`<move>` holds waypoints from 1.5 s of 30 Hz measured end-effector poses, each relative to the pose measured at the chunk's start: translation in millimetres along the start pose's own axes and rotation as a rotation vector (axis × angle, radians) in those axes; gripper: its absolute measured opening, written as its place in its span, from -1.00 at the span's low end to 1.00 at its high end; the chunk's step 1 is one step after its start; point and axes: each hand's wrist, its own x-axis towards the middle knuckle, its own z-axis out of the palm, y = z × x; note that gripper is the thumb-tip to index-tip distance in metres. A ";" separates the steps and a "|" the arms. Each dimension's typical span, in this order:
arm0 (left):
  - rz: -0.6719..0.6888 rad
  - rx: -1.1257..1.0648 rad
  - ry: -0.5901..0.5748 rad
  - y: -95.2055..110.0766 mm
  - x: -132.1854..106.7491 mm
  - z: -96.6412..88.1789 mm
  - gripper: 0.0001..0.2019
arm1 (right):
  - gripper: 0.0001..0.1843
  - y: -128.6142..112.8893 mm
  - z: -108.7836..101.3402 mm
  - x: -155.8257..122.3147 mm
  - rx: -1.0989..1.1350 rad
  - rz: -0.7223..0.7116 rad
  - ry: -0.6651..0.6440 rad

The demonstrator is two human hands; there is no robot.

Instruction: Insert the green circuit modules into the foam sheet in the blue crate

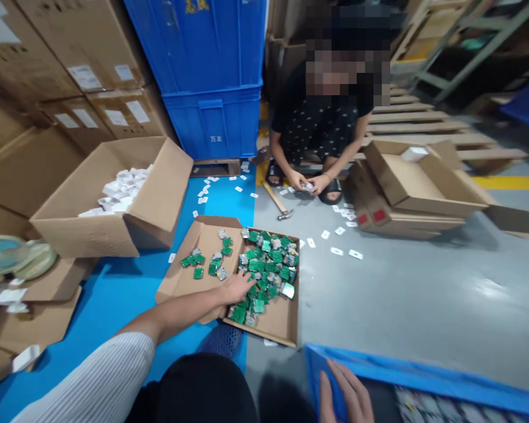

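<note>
My left hand [238, 288] reaches into a shallow cardboard box [280, 323], its fingers apart over the piled green circuit boards [258, 265]. No board shows in its grasp. Some of the boards have grey metal-looking parts on them. More small boards [198, 273] lie scattered on the box's opened flap [174, 285]. At the bottom edge, my right hand [346, 393] is closed over the corner rim of a blue crate [405, 373], fingers and thumb on either side. Grey pieces [449, 405] sit in rows inside that crate, partly cut off by the frame.
A crouching person [321, 129] holds a small white item. A hammer [280, 202] and white cards [337, 251] lie on the floor. An open carton [88, 235] of white pieces stands left. Blue bins [211, 117], stacked cartons [405, 194] and a pallet [423, 126] stand behind.
</note>
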 end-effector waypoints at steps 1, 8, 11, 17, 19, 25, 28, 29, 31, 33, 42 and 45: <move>0.002 -0.002 -0.009 1.6 0.1 -1.1 -0.31 | -0.66 -5.3 -0.5 3.5 -0.004 0.011 0.032; 0.011 -0.013 -0.048 9.4 -23.0 -2.8 -0.55 | -0.67 -20.6 -10.9 8.6 0.044 0.076 0.018; 0.009 -0.033 -0.041 20.3 -23.0 -3.2 -0.52 | -0.66 -20.6 -12.6 7.1 0.072 0.096 0.009; 0.024 -0.042 -0.073 64.0 -1.6 11.5 -0.53 | -0.65 -19.7 -11.7 5.1 0.072 0.102 0.010; 0.020 -0.024 -0.097 74.2 3.3 18.0 -0.54 | -0.66 -19.7 -11.4 4.5 0.066 0.097 0.019; 0.014 -0.001 -0.132 71.2 8.2 21.0 -0.57 | -0.67 -20.1 -10.9 3.9 0.068 0.105 0.034; 0.019 -0.029 -0.144 57.7 7.0 16.7 -0.54 | -0.66 -20.8 -11.6 3.7 0.069 0.112 0.031; 0.021 -0.042 -0.151 52.7 6.0 15.4 -0.51 | -0.66 -21.3 -11.8 3.8 0.070 0.116 0.029; 0.024 -0.071 -0.172 43.2 3.5 13.8 -0.46 | -0.66 -22.1 -12.3 4.1 0.074 0.124 0.026; 0.021 -0.101 -0.202 36.2 0.7 13.5 -0.45 | -0.66 -22.9 -12.4 4.8 0.072 0.128 0.024; -0.020 -0.328 -0.246 37.7 -10.3 7.0 -0.49 | -0.67 -22.3 -12.2 5.9 0.037 0.126 0.027; -0.064 -0.482 -0.205 39.4 -15.4 -0.2 -0.52 | -0.66 -21.5 -12.0 5.1 0.049 0.136 0.023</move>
